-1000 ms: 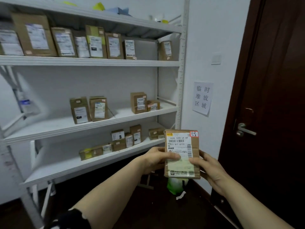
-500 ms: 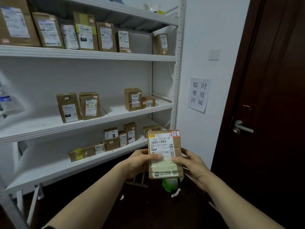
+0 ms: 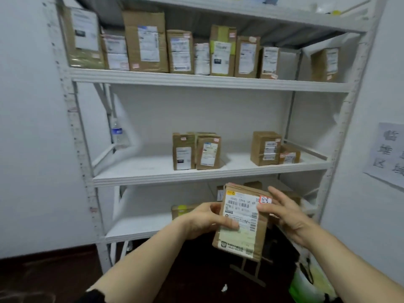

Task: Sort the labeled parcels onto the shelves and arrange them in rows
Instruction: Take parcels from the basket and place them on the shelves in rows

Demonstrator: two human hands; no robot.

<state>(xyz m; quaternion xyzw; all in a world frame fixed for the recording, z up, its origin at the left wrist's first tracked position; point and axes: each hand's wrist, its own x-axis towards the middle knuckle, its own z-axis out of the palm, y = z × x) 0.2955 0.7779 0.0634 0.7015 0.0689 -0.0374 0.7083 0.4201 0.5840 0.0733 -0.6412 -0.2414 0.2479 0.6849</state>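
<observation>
Right hand [image 3: 288, 215] has slid up, straight fingers [image 3: 277, 196] touching the brown white-labelled cardboard parcel [image 3: 240, 221] that left hand [image 3: 203, 221] grips before the white metal shelves [image 3: 209, 80]; upper row of boxes [image 3: 196, 51] stands filled, this one unplaced.

Both forearms are bare along all of their visible length, and the left hand [image 3: 203, 221] and the right hand [image 3: 286, 216] are bare as well. Where the left forearm meets the bottom edge of the view, the end of a black sleeve [image 3: 93, 295] shows. Its hem is uneven and slightly wavy, and the cloth is plain and dark. The fingernails look short, though they are blurred.
</observation>
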